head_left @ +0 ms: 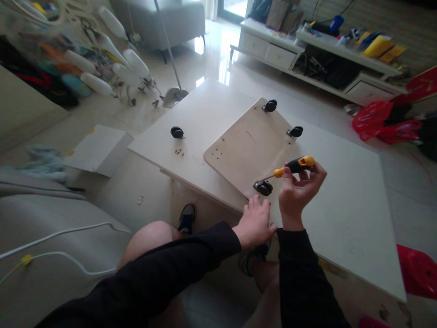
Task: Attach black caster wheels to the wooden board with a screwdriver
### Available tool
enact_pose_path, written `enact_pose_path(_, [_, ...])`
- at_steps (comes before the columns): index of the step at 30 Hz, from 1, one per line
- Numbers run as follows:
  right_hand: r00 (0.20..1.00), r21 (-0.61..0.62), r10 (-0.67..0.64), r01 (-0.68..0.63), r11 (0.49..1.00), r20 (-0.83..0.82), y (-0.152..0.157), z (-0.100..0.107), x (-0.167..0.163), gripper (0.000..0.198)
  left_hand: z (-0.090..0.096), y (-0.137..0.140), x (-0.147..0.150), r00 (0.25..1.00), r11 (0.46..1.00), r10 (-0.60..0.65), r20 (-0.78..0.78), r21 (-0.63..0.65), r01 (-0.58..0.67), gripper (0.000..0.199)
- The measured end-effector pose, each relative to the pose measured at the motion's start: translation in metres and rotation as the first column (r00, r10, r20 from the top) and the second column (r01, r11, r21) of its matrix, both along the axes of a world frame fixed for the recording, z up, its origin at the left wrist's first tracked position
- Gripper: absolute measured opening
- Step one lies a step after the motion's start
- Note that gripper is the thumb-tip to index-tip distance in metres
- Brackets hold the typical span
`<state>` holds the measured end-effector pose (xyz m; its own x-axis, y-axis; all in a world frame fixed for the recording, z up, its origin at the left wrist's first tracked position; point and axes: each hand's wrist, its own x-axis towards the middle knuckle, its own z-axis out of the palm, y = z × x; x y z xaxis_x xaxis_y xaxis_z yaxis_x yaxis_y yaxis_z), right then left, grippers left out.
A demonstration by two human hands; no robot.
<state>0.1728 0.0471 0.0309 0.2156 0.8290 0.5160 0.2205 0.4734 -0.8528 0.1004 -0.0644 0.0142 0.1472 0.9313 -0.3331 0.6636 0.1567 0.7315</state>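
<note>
A pale rectangular board [247, 141] lies on the white table, with black caster wheels at three of its corners. My right hand [300, 189] grips a yellow and black screwdriver [293, 166], its shaft reaching down to the plate of the near caster [264, 188]. Beside that caster, my left hand [255, 221] rests at the board's near edge with its fingers spread. The board's left corner shows several bare screw holes [217, 154]. A loose caster [177, 132] sits on the table to the left, with several small screws [179, 152] next to it.
The white table [348, 205] extends to the right. On the floor to the left is a white box [99, 148], with a dustpan [175, 96] behind the table. A low TV cabinet [269, 50] and red plastic bags [373, 120] stand beyond. My knees are under the near edge.
</note>
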Motion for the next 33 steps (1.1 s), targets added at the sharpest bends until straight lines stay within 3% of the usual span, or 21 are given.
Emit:
enact_pose_path(15, [1.0,-0.001,0.001,-0.001,1.0,-0.031,0.001,0.003,-0.001,0.051,0.001,0.0,-0.001,1.0,1.0,-0.008,-0.001,0.009,0.008,0.051])
enact_pose_path(26, [0.998,-0.097,0.027,-0.034,0.995,-0.063,0.005,0.0,0.009,0.057,-0.001,-0.001,0.0,1.0,1.0,-0.011,-0.001,0.007,0.011,0.053])
enact_pose_path(30, [0.999,-0.065,0.022,-0.024,0.998,-0.03,0.006,0.0,0.011,0.064,0.0,-0.001,0.0,1.0,1.0,-0.016,0.002,0.007,0.016,0.054])
enact_pose_path(33, [0.999,-0.043,-0.032,0.033,0.999,0.009,0.006,0.003,0.01,0.058,-0.001,-0.001,0.0,1.0,1.0,-0.019,0.001,0.009,0.019,0.054])
